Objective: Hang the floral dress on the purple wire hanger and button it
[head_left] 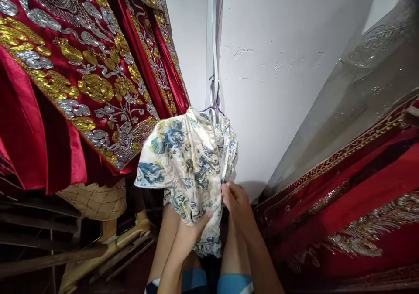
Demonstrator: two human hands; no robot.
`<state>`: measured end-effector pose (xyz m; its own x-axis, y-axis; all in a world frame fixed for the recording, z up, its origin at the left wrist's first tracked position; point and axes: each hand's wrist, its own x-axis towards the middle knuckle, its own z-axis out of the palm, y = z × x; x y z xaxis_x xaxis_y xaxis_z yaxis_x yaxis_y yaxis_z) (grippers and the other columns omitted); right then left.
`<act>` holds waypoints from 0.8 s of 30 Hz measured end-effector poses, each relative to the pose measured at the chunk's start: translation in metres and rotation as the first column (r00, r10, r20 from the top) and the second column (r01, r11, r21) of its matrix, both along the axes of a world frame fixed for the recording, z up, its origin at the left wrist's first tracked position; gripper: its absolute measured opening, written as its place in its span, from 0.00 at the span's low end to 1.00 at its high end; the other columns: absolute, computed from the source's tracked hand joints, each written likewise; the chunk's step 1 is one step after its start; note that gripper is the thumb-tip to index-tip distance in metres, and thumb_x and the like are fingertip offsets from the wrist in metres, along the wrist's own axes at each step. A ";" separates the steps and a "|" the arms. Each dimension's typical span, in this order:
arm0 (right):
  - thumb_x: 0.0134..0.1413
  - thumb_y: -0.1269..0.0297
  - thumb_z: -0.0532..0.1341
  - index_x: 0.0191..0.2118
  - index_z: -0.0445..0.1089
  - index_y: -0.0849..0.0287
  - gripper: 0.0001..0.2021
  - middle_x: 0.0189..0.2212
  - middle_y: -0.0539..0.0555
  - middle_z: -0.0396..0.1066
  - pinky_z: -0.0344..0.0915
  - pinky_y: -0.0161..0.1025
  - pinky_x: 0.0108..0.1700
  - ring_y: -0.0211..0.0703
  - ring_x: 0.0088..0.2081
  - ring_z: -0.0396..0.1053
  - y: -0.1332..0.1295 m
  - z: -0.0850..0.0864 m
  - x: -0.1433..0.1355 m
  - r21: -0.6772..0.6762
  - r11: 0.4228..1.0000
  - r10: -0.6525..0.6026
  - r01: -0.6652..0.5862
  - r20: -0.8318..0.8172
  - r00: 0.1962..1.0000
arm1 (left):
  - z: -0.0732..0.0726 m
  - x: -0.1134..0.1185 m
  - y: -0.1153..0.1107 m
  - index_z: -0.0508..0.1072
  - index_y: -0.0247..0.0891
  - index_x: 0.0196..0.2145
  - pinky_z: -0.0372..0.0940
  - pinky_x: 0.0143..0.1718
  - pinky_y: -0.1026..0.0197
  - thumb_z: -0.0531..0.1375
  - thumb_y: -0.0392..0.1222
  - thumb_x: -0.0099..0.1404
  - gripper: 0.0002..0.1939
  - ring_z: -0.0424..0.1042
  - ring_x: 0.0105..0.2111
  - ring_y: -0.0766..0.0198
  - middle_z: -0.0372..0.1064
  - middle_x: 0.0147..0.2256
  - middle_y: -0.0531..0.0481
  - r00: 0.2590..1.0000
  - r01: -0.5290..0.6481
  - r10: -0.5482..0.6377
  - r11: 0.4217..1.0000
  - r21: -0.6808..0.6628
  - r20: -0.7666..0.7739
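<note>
Left hand [195, 227], half-curled, holds the floral garment [196, 163] — right hand [236, 196] pinches its open edge

Exposure uneven. Wall [268, 106] bright, cool white; soft grey shadows at its upper right and low down, right of shirt [196, 167]. Shirt well lit, print fairly crisp. Small glints on sequins [96, 87], sheen on satin [19, 124]; exact light direction uncertain. Lower left dim, wood [87, 257] soft, partly lost in dark. Red cloth [373, 185] dim, soft toward right edge. Wide-lens stretch at margins.
</note>
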<state>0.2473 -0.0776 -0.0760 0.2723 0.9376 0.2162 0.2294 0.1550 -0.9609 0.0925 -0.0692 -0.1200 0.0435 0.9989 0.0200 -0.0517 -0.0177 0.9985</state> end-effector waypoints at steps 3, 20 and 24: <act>0.62 0.48 0.55 0.22 0.55 0.54 0.22 0.16 0.44 0.53 0.50 0.36 0.22 0.36 0.19 0.50 -0.013 0.003 -0.008 -0.047 0.999 -0.006 0.000 -0.145 0.989 | -0.010 0.001 0.001 0.68 0.37 0.56 0.62 0.60 0.45 0.69 0.51 0.57 0.33 0.70 0.55 0.46 0.71 0.51 0.38 0.904 -0.423 0.427 0.897 0.129 -0.006; 0.47 0.57 0.66 0.25 0.71 0.60 0.11 0.14 0.45 0.62 0.42 0.34 0.18 0.30 0.14 0.47 0.061 0.052 0.012 0.042 0.997 0.074 -0.061 -0.462 0.884 | -0.013 0.046 0.022 0.71 0.38 0.37 0.65 0.38 0.62 0.54 0.38 0.71 0.07 0.72 0.35 0.59 0.71 0.33 0.47 0.949 0.003 0.176 0.826 0.564 -0.263; 0.42 0.62 0.68 0.25 0.72 0.62 0.09 0.16 0.44 0.61 0.39 0.32 0.18 0.27 0.16 0.48 0.102 0.102 0.025 0.197 0.978 0.165 -0.063 -0.562 0.811 | -0.018 0.035 0.031 0.69 0.38 0.34 0.64 0.36 0.62 0.53 0.34 0.70 0.07 0.71 0.33 0.59 0.70 0.31 0.47 0.911 0.129 0.130 0.811 0.570 -0.391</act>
<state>0.2725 0.0246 0.0261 0.2875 0.9355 0.2052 -0.3834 0.3088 -0.8704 0.1271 -0.0387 -0.1385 0.1761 0.8047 0.5670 0.3412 -0.5902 0.7316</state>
